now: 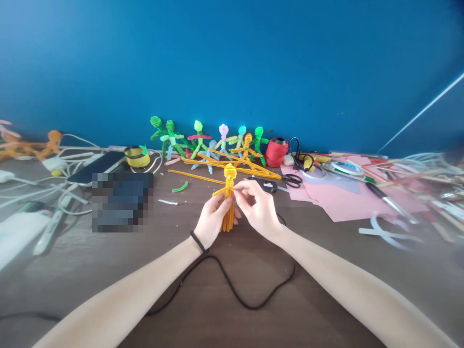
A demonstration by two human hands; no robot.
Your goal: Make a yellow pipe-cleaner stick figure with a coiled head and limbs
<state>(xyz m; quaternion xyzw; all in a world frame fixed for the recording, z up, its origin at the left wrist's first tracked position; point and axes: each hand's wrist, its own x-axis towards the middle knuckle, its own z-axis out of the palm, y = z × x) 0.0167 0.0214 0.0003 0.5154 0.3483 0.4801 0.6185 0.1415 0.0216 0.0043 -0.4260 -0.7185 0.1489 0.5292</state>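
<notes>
A yellow-orange pipe-cleaner figure stands upright between my hands, with a coiled head and a bundle of straight stems hanging below. My left hand is closed around the stem bundle under the head, a dark band at its wrist. At the figure's neck, my right hand pinches the pipe cleaner with thumb and forefinger. One short stem end sticks out to the left at neck height. Behind the figure lie loose orange pipe cleaners across the table.
Finished pipe-cleaner dolls line the blue wall. Scissors and a red roll lie at the back, pink paper to the right. A black cable curves in front; a phone and white cables lie left.
</notes>
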